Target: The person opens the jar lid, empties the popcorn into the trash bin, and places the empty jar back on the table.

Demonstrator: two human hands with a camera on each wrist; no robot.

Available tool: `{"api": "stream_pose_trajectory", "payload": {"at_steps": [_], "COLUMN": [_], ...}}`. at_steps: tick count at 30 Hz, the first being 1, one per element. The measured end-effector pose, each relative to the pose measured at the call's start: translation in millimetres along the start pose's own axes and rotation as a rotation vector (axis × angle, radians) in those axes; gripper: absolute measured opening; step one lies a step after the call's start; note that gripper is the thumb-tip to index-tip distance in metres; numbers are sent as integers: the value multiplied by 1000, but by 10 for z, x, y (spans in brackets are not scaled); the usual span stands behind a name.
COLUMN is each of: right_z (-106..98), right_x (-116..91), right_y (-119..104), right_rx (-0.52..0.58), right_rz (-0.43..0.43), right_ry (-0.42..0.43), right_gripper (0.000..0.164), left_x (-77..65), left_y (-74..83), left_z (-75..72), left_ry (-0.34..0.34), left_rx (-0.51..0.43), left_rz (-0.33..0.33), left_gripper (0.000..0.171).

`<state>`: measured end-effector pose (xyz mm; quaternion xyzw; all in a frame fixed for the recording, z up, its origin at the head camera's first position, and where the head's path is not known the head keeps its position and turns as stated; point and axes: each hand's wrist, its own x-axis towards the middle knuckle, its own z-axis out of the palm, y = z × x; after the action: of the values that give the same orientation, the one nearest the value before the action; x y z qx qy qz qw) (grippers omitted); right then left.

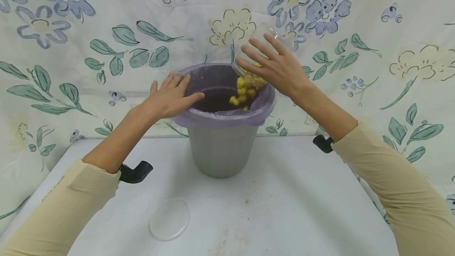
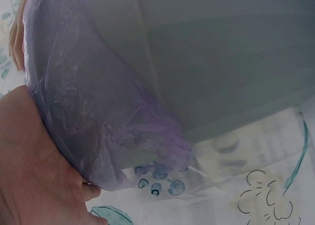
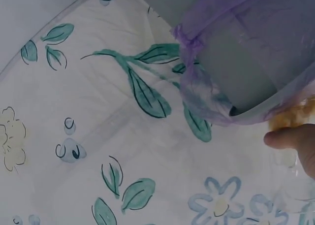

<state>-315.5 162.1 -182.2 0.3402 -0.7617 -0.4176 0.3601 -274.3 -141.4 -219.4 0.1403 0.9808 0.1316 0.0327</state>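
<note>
A grey bin (image 1: 223,149) stands at the back of the white table, lined with a purple plastic bag (image 1: 227,118) folded over its rim. My left hand (image 1: 168,96) rests on the bin's left rim, fingers spread and thumb reaching over the opening. With my right hand (image 1: 271,64) I grip a clear plastic container (image 1: 239,68), tipped over the bin's right side. Small yellow rounded pieces (image 1: 242,90) tumble from its mouth into the bin. In the right wrist view, my thumb (image 3: 283,138) presses the container's side near the yellow mass (image 3: 295,114).
A round clear lid (image 1: 170,219) lies flat on the white table (image 1: 302,208), front left of the bin. Small brownish specks and smears (image 1: 247,201) mark the tabletop. A floral cloth (image 1: 199,11) hangs close behind the bin.
</note>
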Motion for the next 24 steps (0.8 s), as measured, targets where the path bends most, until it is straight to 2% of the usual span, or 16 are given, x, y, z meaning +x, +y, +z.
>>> {"api": "stream_pose_trajectory", "payload": {"at_steps": [3, 7, 10, 13, 16, 17, 20, 24], "right_z": [-6, 4, 15, 46, 91, 103, 120, 125], "right_x": [0, 10, 13, -6, -47, -65, -113, -183], "right_y": [1, 10, 11, -9, -38, -46, -48, -39], "right_rx": [-45, -84, -37, 158, 465, 562, 789, 1040], "right_rz": [-4, -4, 24, 135, 297, 351, 506, 706], "right_ry": [3, 63, 94, 146, 215, 228, 207, 113], "right_gripper": [123, 123, 117, 105, 98, 101, 107, 111], "left_x": [0, -6, -6, -5, -4, -4, -7, -11], "left_y": [7, 12, 6, -3, -5, -3, -3, -1], "left_z": [-2, -6, -5, -4, -3, -2, -1, 3], "left_ry": [-2, -8, -11, -10, -8, -8, -7, -7], "left_rx": [0, -1, -1, -4, -7, -8, -10, -10], "left_rz": [-1, -3, -5, -3, -2, -3, -3, -2], "left_gripper": [90, 91, 91, 92, 91, 91, 90, 90]}}
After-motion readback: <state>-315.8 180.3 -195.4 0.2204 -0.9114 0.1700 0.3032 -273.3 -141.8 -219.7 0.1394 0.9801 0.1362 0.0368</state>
